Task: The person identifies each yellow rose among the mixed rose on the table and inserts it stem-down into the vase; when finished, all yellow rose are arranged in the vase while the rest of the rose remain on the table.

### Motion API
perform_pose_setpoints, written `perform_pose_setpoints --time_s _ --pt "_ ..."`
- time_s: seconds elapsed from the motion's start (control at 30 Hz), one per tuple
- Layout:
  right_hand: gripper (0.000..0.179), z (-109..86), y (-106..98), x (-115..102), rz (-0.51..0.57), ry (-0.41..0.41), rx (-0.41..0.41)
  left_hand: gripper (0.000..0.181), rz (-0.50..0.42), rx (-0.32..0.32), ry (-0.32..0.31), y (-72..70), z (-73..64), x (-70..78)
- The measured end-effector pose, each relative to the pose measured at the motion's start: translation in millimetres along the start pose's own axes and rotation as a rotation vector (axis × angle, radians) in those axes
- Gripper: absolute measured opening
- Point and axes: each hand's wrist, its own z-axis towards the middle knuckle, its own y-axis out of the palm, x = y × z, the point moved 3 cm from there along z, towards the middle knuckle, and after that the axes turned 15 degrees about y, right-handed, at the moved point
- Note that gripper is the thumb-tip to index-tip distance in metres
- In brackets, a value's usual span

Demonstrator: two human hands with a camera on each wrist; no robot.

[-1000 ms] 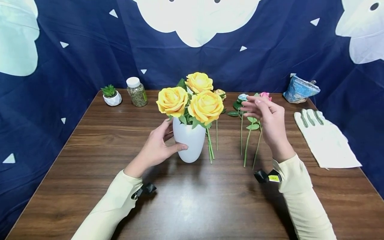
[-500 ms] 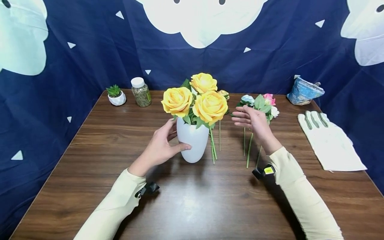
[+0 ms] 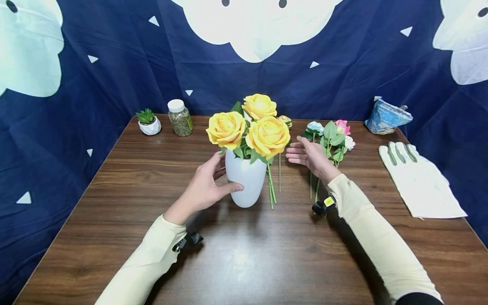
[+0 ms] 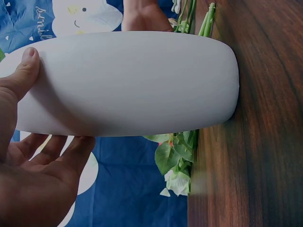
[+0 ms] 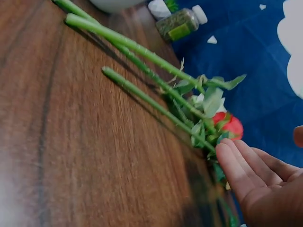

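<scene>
My left hand (image 3: 206,182) grips a white vase (image 3: 245,180) from its left side, thumb across the front and fingers behind. The vase stands upright and holds several yellow roses (image 3: 268,136). In the left wrist view the white vase (image 4: 137,85) fills the middle, its base close to the wood. To the right of the vase, my right hand (image 3: 310,156) is extended with fingers straight and holds nothing. Its fingertips reach toward loose flower stems (image 3: 271,186) beside the vase. A red flower (image 5: 232,125) with green stems (image 5: 156,106) lies just past those fingertips in the right wrist view.
More cut flowers, among them a pink rose (image 3: 342,127) and a blue one (image 3: 315,127), lie right of my right hand. A potted succulent (image 3: 149,125) and a jar of dried herbs (image 3: 181,120) stand back left. White gloves (image 3: 421,182) and a blue pouch (image 3: 386,118) lie at right.
My right hand has moved left and lower, from over the loose flowers toward the stems beside the vase. The left hand keeps its grip on the vase. The head view has shifted slightly.
</scene>
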Motion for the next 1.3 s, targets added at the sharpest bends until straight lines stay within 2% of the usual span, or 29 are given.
perform_pose_setpoints --time_s 0.23,0.47,0.93,1.3 --pt "0.059 17.8 0.1 3.2 0.011 0.058 -0.02 0.083 -0.007 0.0 0.002 0.1 0.2 1.0" --pt "0.057 30.9 0.3 5.5 0.032 0.093 -0.005 0.082 -0.012 0.0 0.012 -0.8 0.7 1.4" --pt "0.052 40.0 5.7 7.5 -0.026 0.13 0.03 0.082 -0.014 -0.003 0.006 -0.3 -0.2 3.1" --pt "0.045 45.3 8.6 9.2 -0.057 0.124 0.03 0.082 -0.016 0.001 0.009 0.0 0.1 1.3"
